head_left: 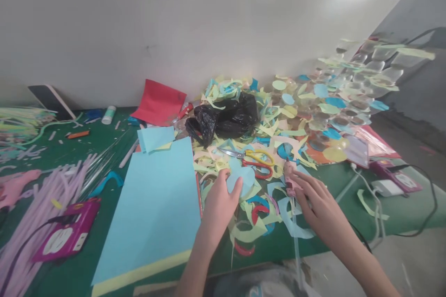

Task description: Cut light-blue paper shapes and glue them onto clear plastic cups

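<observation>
My left hand pinches a light blue paper cutout between thumb and fingers, just above a heap of paper scraps. A pink hot glue gun is in my right hand, its nozzle pointing away from me. A clear glue stick trails from the back of the gun toward the table's front edge. Between and beyond my hands lies a pair of scissors with yellow and red handles, blades to the left. Yellow, green and blue paper scraps are spread under both hands.
Light blue sheets lie left of my hands. A black plastic bag sits behind the scraps. Clear plastic cups with paper circles pile up at right. Purple straws, a magenta power box and another glue gun are at left.
</observation>
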A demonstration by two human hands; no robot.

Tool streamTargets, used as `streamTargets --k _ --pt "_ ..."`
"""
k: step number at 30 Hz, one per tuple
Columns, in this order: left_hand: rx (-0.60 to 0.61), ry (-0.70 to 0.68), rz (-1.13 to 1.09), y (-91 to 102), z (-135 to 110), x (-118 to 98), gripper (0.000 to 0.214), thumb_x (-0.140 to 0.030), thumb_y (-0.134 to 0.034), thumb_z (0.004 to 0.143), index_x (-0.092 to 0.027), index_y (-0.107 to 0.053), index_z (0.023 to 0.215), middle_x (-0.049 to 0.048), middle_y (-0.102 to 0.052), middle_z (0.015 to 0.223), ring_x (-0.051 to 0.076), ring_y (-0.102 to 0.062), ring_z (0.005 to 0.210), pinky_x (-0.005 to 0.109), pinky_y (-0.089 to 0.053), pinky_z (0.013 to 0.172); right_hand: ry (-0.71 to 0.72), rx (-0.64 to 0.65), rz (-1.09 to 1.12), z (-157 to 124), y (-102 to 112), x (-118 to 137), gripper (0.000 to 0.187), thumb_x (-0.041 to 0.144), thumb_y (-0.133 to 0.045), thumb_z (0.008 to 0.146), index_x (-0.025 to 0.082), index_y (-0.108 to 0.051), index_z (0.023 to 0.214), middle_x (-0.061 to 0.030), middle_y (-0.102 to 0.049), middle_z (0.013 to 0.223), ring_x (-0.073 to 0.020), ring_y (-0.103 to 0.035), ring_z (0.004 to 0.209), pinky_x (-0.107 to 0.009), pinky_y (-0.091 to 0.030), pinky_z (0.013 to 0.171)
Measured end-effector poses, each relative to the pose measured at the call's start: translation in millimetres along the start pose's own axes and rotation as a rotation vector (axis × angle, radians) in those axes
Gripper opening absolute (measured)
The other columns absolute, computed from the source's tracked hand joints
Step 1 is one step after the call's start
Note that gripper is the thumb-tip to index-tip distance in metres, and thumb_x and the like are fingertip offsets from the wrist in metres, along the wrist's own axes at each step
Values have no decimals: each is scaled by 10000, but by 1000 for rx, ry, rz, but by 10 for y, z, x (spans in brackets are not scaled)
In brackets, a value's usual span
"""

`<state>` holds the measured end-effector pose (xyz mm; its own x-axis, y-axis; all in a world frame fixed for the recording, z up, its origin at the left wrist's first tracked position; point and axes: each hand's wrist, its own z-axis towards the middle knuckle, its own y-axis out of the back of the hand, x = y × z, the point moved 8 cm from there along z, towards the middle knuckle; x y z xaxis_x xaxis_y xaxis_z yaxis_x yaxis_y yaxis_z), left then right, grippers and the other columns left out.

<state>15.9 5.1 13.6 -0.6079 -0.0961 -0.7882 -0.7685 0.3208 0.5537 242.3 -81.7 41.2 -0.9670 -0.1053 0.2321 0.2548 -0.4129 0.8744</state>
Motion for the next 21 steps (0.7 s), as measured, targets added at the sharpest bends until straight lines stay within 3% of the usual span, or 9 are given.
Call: streamTargets --k 5,7,12,17,21 --pt "41 -18 28 -108 45 -44 387 -445 -525 887 -252 -476 1220 125 -561 1348 317 -533 1243 400 -444 918 139 -5 57 233 -37 165 283 239 -396 1005 231 -636 1154 -85 -687 1121 -259 -608 1088 -450 -521 919" --pt "53 -36 -4 -149 21 -64 324 -402 -518 896 -256 -497 1184 105 -569 1322 295 -541 1223 389 -442 924 184 46 61 379 -157 252 290 204 -380 1006 213 -637 1140 -86 -691 1106 -256 -607 1062 -465 -500 945" --pt "-17 -90 -53 -119 -19 -84 195 -326 -515 897 -238 -539 1070 83 -597 1189 257 -559 1143 370 -442 928 213 162 -72 657 -506 313 281 158 -396 986 157 -620 1155 -129 -653 1173 -295 -567 1066 -455 -504 842" --pt "-19 -20 -102 -32 -44 21 212 -399 -501 902 -234 -527 1033 77 -614 1050 222 -615 892 331 -476 757 224 147 -167 778 -687 243 277 175 -400 978 136 -611 1154 -146 -651 1126 -301 -570 978 -416 -488 758" --pt "24 28 -308 -29 -74 110 253 -469 -535 874 -237 -502 970 39 -637 938 202 -619 829 295 -459 707 262 182 -222 832 -776 253 261 169 -396 969 134 -621 1096 -164 -645 1049 -303 -565 942 -409 -467 751"
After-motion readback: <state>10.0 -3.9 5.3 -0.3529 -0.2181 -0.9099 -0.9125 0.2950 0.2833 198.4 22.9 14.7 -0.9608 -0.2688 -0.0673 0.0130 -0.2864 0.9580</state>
